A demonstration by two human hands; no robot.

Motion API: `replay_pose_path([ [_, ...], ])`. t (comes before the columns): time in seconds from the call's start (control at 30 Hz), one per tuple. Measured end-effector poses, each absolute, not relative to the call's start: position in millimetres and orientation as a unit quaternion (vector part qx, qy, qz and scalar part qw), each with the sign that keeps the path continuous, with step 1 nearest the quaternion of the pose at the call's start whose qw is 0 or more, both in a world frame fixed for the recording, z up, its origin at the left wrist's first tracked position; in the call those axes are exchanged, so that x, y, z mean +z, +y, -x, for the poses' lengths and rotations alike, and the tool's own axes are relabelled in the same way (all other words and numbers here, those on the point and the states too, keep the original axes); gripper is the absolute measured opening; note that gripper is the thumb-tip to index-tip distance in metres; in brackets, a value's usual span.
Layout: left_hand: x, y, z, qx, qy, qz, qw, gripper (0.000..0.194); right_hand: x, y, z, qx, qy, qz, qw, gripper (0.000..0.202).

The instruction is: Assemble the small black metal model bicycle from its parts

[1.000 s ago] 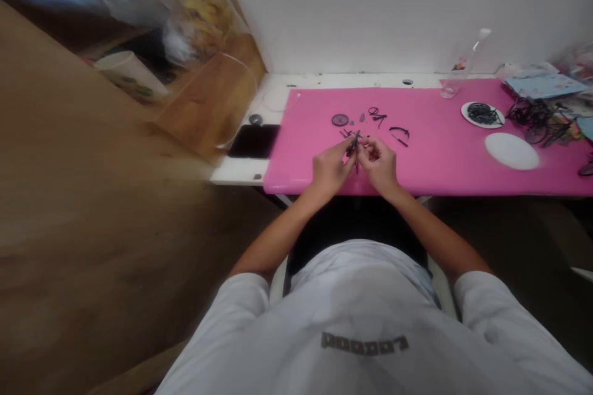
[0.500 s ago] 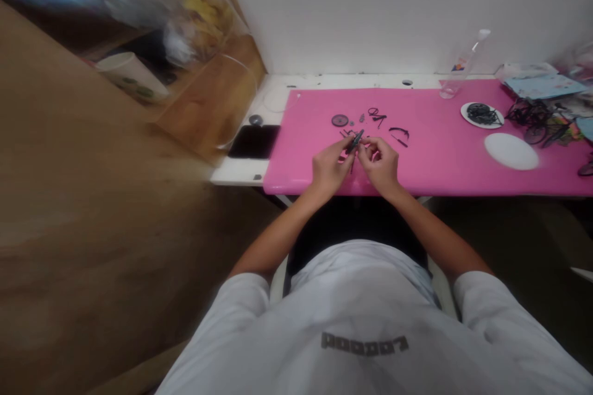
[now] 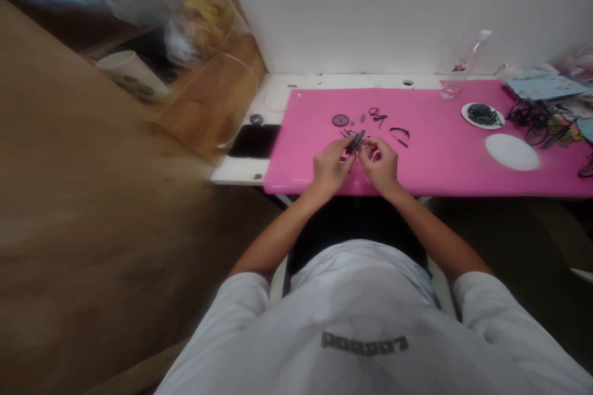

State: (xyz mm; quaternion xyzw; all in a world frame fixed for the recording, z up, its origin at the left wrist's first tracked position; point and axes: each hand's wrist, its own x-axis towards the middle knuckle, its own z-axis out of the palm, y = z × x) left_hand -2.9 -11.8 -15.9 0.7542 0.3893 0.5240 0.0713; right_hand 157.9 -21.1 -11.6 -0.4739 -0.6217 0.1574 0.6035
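Note:
Over the pink mat (image 3: pixel 306 136), my left hand (image 3: pixel 331 165) pinches a small dark part (image 3: pixel 356 141) that looks like a wheel seen nearly edge-on. My right hand (image 3: pixel 380 166) is closed at the right side of that part, fingertips pressed together; anything between them is too small to name. Behind my hands lie a dark round wheel (image 3: pixel 340 120), a black frame-like piece (image 3: pixel 378 116) and a few tiny dark bits. A curved black piece (image 3: pixel 399 133) rests to the right of my right hand.
A white plate of black parts (image 3: pixel 463 112), a white oval lid or plate (image 3: pixel 512 152), a pile of black pieces (image 3: pixel 532 120) and a clear bottle (image 3: pixel 456 77) stand on the right. At the left edge lies a black flat object (image 3: pixel 252 141).
The dark part between my hands has turned slightly and shows a little more of its face. Both hands have stayed almost in place.

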Motion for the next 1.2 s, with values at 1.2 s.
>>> replay_pose_path([
  [1.2,-13.5,-15.3,5.7,0.471,0.436,-0.767,0.021,0.025,-13.8,-22.2,-159.0,0.178,-0.65,0.47,0.57,0.016],
])
